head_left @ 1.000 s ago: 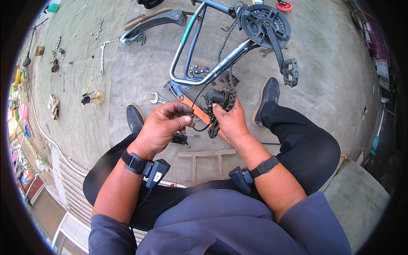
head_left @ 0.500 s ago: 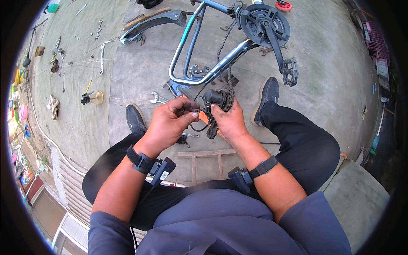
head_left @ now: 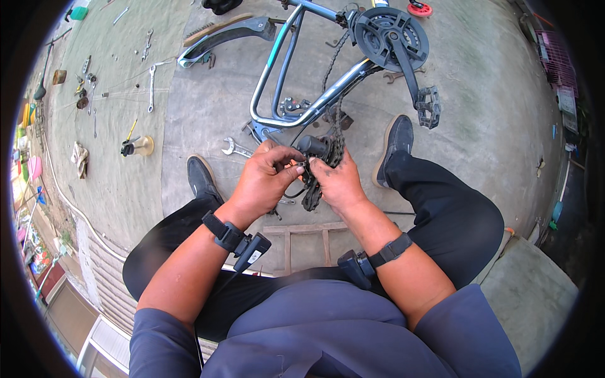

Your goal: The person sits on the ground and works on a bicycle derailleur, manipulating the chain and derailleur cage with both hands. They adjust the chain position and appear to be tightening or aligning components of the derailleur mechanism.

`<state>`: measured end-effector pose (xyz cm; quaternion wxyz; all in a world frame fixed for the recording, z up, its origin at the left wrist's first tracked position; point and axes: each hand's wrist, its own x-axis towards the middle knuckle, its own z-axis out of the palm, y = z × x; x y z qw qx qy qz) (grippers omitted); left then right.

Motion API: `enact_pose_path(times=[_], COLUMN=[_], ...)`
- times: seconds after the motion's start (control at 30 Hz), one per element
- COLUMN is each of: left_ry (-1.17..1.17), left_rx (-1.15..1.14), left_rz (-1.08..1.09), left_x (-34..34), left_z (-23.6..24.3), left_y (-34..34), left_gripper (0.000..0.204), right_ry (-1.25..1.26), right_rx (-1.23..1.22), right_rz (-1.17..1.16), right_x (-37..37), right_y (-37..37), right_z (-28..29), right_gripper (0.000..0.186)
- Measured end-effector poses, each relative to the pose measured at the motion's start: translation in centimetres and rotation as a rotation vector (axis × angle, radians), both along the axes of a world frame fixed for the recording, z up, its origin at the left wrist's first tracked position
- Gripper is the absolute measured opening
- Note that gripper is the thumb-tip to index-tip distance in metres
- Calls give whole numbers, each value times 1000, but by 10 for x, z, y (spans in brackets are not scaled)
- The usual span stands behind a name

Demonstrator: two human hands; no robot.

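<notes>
My right hand (head_left: pixel 340 186) grips the black rear derailleur (head_left: pixel 313 145), its thumb on the mechanism and chain (head_left: pixel 337 131) running through it. My left hand (head_left: pixel 268 178) is closed in a pinch at the derailleur's left side, on something too small to make out, beside a black cable (head_left: pixel 293 194). The blue bicycle frame (head_left: pixel 257 97) lies just beyond both hands, with its black chainring and crank (head_left: pixel 391 34) and a pedal (head_left: pixel 430 107) at upper right. An open-end wrench (head_left: pixel 234 148) lies behind my left hand.
A curved fender (head_left: pixel 214 49) and wooden brush (head_left: pixel 217 24) lie at the upper left. Further left are several wrenches (head_left: pixel 152 88), a cup (head_left: pixel 142 145) and a rag (head_left: pixel 80 160). A wooden frame (head_left: pixel 305 228) lies between my legs, and a red wheel (head_left: pixel 420 9) at the top.
My left hand has moved right and slightly upward, closer to the derailleur and my right thumb. The derailleur has shifted slightly left, still in my right hand's grip.
</notes>
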<state>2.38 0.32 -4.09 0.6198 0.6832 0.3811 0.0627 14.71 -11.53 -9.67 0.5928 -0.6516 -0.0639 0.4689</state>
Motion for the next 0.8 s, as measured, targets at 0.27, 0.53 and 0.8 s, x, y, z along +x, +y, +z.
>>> enact_pose_path(times=[0.27, 0.53, 0.8], left_ry=[4, -10, -24], left_rx=[-3, 24, 26], left_rz=[-2, -12, 15], left_x=[0, 0, -1], left_z=[-2, -5, -7], left_y=[0, 0, -1], left_gripper=[18, 19, 19], right_ry=[137, 138, 142], right_rx=[18, 2, -9], right_rz=[-7, 14, 13], right_x=[1, 1, 1], right_y=[1, 1, 3], right_z=[10, 12, 18], right_gripper=[31, 32, 32])
